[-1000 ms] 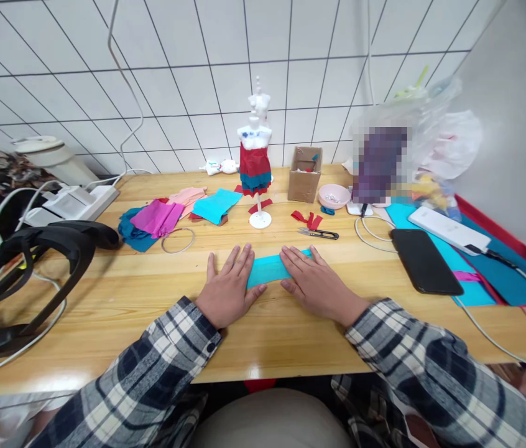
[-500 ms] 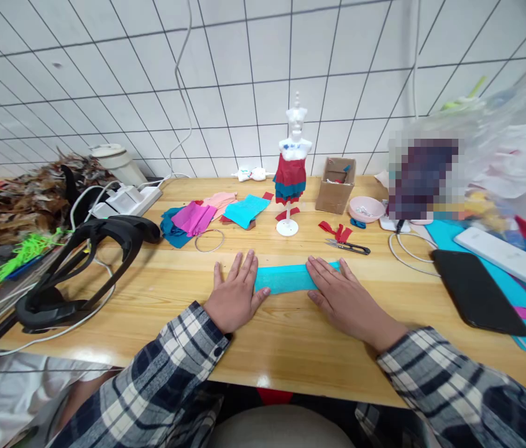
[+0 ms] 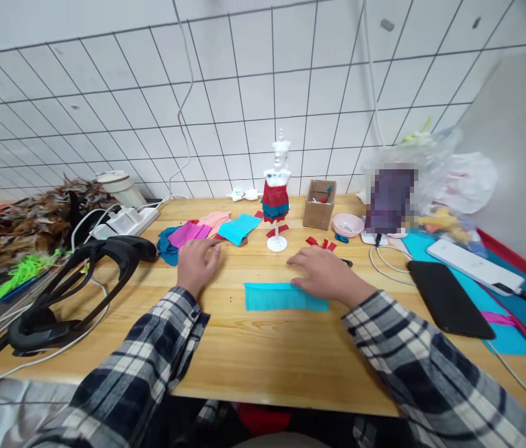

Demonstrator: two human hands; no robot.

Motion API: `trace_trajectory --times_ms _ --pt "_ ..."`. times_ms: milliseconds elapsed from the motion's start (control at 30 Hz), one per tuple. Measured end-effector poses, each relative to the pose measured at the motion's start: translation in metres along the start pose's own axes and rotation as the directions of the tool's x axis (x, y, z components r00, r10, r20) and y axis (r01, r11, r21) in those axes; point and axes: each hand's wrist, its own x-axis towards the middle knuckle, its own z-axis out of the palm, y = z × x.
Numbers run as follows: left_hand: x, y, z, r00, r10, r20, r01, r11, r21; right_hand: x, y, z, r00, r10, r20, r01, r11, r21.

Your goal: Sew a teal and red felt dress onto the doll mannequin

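Observation:
A folded cyan strip (image 3: 270, 297) of thin crinkled material, like crepe paper, lies flat on the table. My right hand (image 3: 326, 270) hovers at its right end, fingers reaching forward toward thread snips (image 3: 347, 263) and red scraps (image 3: 321, 243); the hand covers most of the snips. Beside the coloured pieces, my left hand (image 3: 196, 264) has loosely bent fingers, with nothing visible in them. Close by are a magenta piece (image 3: 189, 234), a dark teal piece (image 3: 167, 246) and a cyan piece (image 3: 239, 229). A small white dress form (image 3: 278, 177) wears a layered red and blue skirt (image 3: 275, 200).
Behind stand a cardboard box (image 3: 319, 214) and a pink bowl (image 3: 347, 225) of small bits. A black phone (image 3: 449, 298) and white power bank (image 3: 475, 264) lie right, over coloured sheets. At left are a black headset (image 3: 81, 286), power strip (image 3: 127, 221) and brown leaf-like pile (image 3: 34, 218).
Both hands have lifted off the cyan strip. My left hand moved left and forward to the coloured pieces, covering where the thin hoop lay; my right moved forward over the snips. The view shifted.

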Motion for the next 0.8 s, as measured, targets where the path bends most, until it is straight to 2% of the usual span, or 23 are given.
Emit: trace_trajectory --times_ms 67,133,167,267,333,400,467,500,533,600,633,700,800 --pt "0.005 -0.028 0.000 0.996 -0.091 0.025 0.092 0.995 -0.042 -0.002 0.018 0.003 0.999 -0.032 0.023 0.029 0.992 0.123" --pt "0.003 -0.051 -0.004 0.973 -0.046 0.225 0.078 0.988 -0.135 -0.009 0.031 0.011 1.000 -0.027 0.008 0.025 0.979 0.202" --pt "0.001 -0.059 -0.007 0.941 0.017 0.338 0.037 0.988 -0.151 -0.012 0.035 0.014 1.000 -0.016 0.013 0.012 0.975 0.224" --pt "-0.003 -0.065 -0.014 0.898 0.030 0.438 -0.006 0.998 -0.056 -0.017 0.037 0.018 0.999 -0.004 0.032 -0.004 0.969 0.247" --pt "-0.002 -0.055 -0.017 0.912 -0.022 0.409 0.010 0.999 0.031 -0.017 0.034 0.014 0.999 -0.014 0.048 0.000 0.963 0.270" --pt "0.001 -0.037 -0.019 0.952 -0.054 0.302 0.028 0.996 0.090 -0.016 0.031 0.010 0.997 -0.027 0.067 0.006 0.956 0.294" --pt "0.001 -0.013 -0.018 0.982 0.004 0.190 -0.019 0.997 0.076 -0.017 0.030 0.009 0.996 -0.037 0.086 0.011 0.958 0.288" --pt "0.000 0.001 -0.017 0.973 0.099 0.207 -0.103 0.995 0.010 -0.017 0.030 0.009 0.994 -0.047 0.096 0.019 0.961 0.275" --pt "-0.001 0.014 -0.014 0.947 0.207 0.248 -0.193 0.978 -0.079 -0.017 0.031 0.010 0.993 -0.058 0.102 0.030 0.965 0.260" --pt "-0.004 0.039 -0.008 0.856 0.388 0.342 -0.322 0.917 -0.235 -0.016 0.032 0.013 0.991 -0.080 0.104 0.054 0.972 0.229" --pt "-0.005 0.048 -0.005 0.816 0.426 0.389 -0.342 0.900 -0.268 -0.016 0.033 0.015 0.991 -0.084 0.103 0.060 0.974 0.216" --pt "-0.007 0.060 0.000 0.778 0.458 0.430 -0.354 0.885 -0.303 -0.015 0.034 0.018 0.992 -0.074 0.106 0.051 0.977 0.206" --pt "-0.008 0.064 0.003 0.770 0.461 0.441 -0.342 0.882 -0.326 -0.016 0.036 0.022 0.991 -0.037 0.130 0.006 0.973 0.229"
